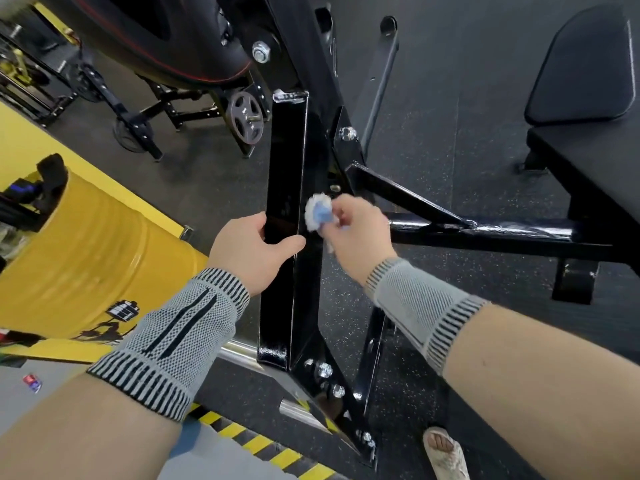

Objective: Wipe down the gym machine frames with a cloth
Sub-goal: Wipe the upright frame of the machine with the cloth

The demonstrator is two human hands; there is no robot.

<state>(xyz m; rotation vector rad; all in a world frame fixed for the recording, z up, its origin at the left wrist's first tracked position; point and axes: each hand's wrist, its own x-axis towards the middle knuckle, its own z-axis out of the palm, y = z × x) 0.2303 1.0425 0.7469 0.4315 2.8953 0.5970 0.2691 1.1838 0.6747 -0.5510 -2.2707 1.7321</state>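
Head view: left hand (254, 245) grips black frame (285, 168); right hand (356, 230) pinches cloth (317, 216) above speckled floor (450, 133).

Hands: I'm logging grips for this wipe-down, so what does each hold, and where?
The right hand pinches a bunched white-and-blue cloth against the black frame post. The left hand grips that post's edge, thumb on its front.

I am in a gym: black steel machine frames (287, 202), a weight plate (245, 122), a padded bench (585, 67) and speckled rubber floor (450, 133) surround me.
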